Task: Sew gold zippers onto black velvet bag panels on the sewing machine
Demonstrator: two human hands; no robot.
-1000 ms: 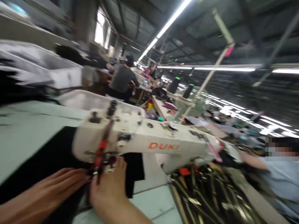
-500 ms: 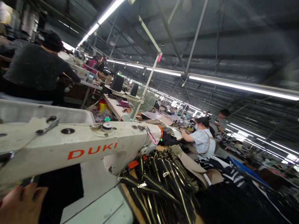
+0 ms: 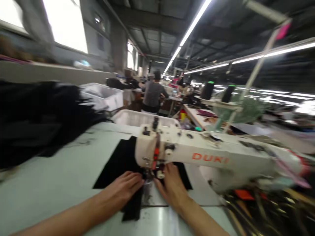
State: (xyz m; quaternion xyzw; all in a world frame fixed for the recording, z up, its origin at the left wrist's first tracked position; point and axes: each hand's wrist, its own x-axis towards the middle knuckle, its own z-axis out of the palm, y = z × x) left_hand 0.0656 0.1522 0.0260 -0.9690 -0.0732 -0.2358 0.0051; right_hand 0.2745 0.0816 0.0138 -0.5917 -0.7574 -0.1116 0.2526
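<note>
Black fabric (image 3: 115, 167) lies under the head of a white sewing machine (image 3: 182, 147) lettered DUKI. My left hand (image 3: 125, 188) rests flat on the fabric, just left of the needle area, its fingers stretched toward the presser foot. On the other side, my right hand (image 3: 172, 183) lies with thumb and fingers apart, close to the foot and partly behind the machine head. A narrow black strip (image 3: 133, 208) hangs toward me below my left hand. The needle itself is too blurred to make out.
Black fabric is heaped (image 3: 44, 114) at the left of the pale table (image 3: 61, 190). White plastic bins (image 3: 114, 100) stand behind. Zippers (image 3: 268, 209) lie at lower right. Thread cones (image 3: 208, 90) rise beyond the machine; a person (image 3: 152, 95) sits farther back.
The view has swung left and down from the zipper pile and hall to the machine's needle end. Both hands now show, where only one was partly visible at the lower left.
</note>
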